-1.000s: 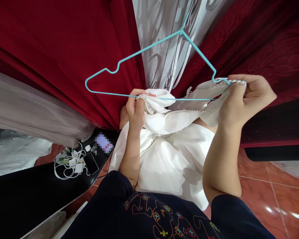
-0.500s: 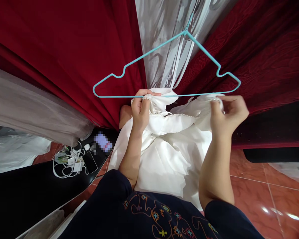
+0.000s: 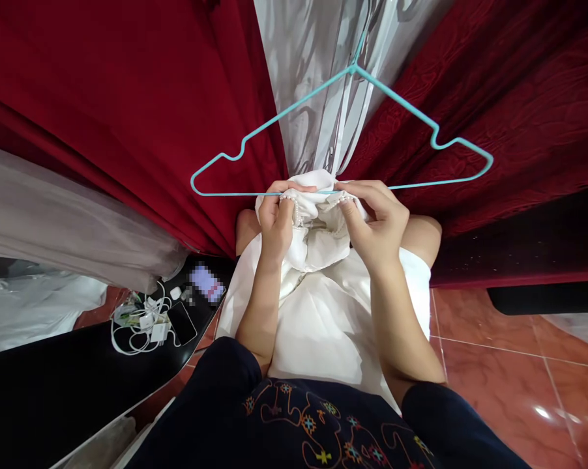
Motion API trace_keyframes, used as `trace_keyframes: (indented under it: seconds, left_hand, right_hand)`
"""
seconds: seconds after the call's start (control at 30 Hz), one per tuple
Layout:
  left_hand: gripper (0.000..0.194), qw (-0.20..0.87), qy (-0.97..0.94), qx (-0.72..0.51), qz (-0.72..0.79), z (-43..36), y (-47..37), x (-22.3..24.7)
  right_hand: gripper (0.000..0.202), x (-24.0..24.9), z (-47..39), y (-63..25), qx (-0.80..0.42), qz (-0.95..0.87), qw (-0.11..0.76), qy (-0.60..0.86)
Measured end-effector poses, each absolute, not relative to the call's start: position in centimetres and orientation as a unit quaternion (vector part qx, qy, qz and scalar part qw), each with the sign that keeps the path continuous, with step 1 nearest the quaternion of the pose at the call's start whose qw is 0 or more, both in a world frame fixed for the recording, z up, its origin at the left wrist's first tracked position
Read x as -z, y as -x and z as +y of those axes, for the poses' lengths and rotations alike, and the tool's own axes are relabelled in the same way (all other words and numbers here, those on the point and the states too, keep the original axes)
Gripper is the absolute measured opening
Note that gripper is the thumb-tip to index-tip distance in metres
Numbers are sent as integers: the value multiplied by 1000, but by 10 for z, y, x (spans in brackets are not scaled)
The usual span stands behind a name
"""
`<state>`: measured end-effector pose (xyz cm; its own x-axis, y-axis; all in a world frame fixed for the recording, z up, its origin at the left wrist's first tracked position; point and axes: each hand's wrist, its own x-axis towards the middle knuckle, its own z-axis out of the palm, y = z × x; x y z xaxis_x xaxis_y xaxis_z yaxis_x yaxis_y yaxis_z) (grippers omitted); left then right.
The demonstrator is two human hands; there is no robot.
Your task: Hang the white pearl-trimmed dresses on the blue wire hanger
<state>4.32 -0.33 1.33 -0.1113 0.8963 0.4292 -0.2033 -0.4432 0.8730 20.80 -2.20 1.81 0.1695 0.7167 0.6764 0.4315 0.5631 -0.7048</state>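
A white dress (image 3: 318, 319) with pearl-beaded edges lies over my lap, its upper part bunched near the bottom bar of a light blue hanger (image 3: 294, 104). My left hand (image 3: 277, 225) pinches a beaded edge of the dress, with its fingers over the hanger's bar. Close beside it, my right hand (image 3: 377, 225) pinches another beaded edge at the bar, thumb in front and fingers behind. The hanger stands upright in front of me, its hook at the top.
Red curtains (image 3: 128, 98) hang on both sides of a sheer white fabric (image 3: 308, 85). At the left, a black table (image 3: 40, 384) bears white cables (image 3: 137, 339), a dark phone (image 3: 182, 324) and a blurred lilac item (image 3: 206, 283). Reddish tiles (image 3: 494, 365) cover the floor.
My right hand has moved left, bringing its beaded edge close to my left hand. The fabric between them is now bunched, and the hanger sits slightly further right at its right end.
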Motion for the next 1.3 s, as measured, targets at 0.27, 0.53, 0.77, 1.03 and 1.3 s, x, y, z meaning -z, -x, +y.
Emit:
trace_keyframes:
  seconds: [0.27, 0.53, 0.77, 1.03, 1.3]
  left_hand:
    - [20, 340, -541, -679, 361, 5, -19, 2]
    - [10, 230, -482, -674, 510, 21, 47, 15]
    - [20, 88, -457, -747, 474, 28, 78, -16]
    - [18, 183, -575, -627, 493, 46, 44, -57]
    - [22, 133, -582, -637, 488, 48, 37, -57]
  right_hand:
    - [20, -20, -18, -238, -68, -630, 610, 475]
    - [16, -19, -14, -243, -46, -634, 612, 470]
    - [17, -23, -17, -242, -44, -639, 590, 491]
    - [21, -14, -19, -240, -29, -632, 594, 497]
    - [13, -13, -17, -235, -40, -634, 621, 459]
